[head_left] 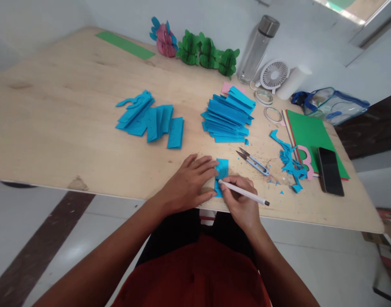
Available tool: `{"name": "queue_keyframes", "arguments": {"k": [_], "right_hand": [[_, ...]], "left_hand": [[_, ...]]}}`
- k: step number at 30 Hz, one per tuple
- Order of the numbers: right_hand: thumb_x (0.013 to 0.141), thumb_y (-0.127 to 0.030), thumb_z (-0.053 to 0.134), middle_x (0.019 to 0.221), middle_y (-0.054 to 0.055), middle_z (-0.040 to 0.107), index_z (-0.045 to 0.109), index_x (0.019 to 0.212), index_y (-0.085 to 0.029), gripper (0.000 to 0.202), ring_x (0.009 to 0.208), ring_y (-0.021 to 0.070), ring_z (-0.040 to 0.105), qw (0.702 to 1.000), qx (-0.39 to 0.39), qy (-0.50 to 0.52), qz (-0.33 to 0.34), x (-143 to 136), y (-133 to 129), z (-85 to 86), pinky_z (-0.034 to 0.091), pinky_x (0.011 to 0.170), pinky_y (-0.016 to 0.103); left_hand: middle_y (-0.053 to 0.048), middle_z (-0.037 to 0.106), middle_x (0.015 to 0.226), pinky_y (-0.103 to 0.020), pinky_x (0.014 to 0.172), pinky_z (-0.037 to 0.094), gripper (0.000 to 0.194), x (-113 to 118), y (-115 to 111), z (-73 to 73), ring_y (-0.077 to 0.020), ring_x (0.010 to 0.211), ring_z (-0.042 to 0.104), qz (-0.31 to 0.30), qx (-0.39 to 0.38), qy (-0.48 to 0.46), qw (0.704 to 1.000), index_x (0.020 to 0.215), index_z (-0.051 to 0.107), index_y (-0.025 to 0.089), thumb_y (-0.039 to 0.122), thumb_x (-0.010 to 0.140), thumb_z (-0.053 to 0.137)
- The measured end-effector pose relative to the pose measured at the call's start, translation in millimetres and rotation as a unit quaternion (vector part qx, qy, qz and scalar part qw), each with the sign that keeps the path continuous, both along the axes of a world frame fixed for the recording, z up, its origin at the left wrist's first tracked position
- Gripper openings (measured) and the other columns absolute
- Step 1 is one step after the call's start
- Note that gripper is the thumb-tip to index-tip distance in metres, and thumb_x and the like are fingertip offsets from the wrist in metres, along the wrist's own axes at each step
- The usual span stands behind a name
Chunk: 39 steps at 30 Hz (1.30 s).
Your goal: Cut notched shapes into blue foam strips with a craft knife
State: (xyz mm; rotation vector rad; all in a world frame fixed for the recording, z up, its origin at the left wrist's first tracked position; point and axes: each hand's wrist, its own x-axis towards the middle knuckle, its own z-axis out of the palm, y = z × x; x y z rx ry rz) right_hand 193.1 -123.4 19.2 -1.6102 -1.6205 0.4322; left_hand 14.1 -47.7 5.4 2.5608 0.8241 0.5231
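Observation:
A small blue paper piece (223, 165) lies near the table's front edge, with a drawn curved line faintly visible on it. Flat beside it, with fingertips on its left edge, my left hand (191, 183) has its fingers spread. My right hand (242, 200) grips a white pen (246, 192), whose tip touches the paper's middle. Part of the paper is hidden by my fingers. Just beyond my right hand are thread snips (253, 162) with pale blue handles. Folded blue papers (160, 121) lie to the left, and a stack of blue strips (228, 117) sits ahead.
Blue paper scraps (289, 160), a pink cut-out (306, 162), a phone (330, 171) and green paper sheets (310, 132) lie right. Along the wall stand green paper ornaments (207, 53), a pink one (165, 40), a bottle (257, 51) and a small fan (274, 74). Tape rolls (272, 114) lie nearby.

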Motion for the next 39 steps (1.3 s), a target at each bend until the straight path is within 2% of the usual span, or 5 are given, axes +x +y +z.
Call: {"name": "queue_keyframes", "arguments": {"k": [10, 24, 39], "right_hand": [[0.089, -0.028, 0.061, 0.083, 0.001, 0.075, 0.067, 0.085, -0.025, 0.008, 0.081, 0.0212, 0.068, 1.000, -0.008, 0.025, -0.010, 3.9, -1.6, -0.9, 0.042, 0.086, 0.041], [0.089, -0.027, 0.059, 0.082, 0.001, 0.075, 0.066, 0.083, -0.025, 0.010, 0.081, 0.0214, 0.069, 1.000, -0.003, 0.001, -0.005, 0.5, -0.6, -0.4, 0.042, 0.088, 0.043], [0.089, -0.029, 0.058, 0.082, 0.003, 0.075, 0.066, 0.081, -0.025, 0.012, 0.081, 0.0216, 0.068, 1.000, 0.004, -0.010, -0.024, -0.4, -1.6, -0.1, 0.043, 0.088, 0.042]], "left_hand": [[-0.013, 0.052, 0.147, -0.057, 0.119, 0.021, 0.046, -0.1, 0.0, 0.7, -0.0319, 0.141, 0.039, -0.002, -0.002, 0.000, 1.000, 0.129, 0.058, 0.019, 0.037, 0.087, 0.061], [-0.013, 0.052, 0.147, -0.057, 0.119, 0.022, 0.045, 1.0, -0.1, 0.8, -0.0323, 0.141, 0.040, -0.001, -0.001, 0.003, 1.000, 0.128, 0.058, 0.017, 0.036, 0.087, 0.061], [-0.012, 0.053, 0.147, -0.057, 0.119, 0.021, 0.044, 0.7, 0.2, 2.8, -0.0317, 0.141, 0.040, -0.001, -0.012, 0.002, 1.000, 0.127, 0.058, 0.021, 0.037, 0.086, 0.061]]}}
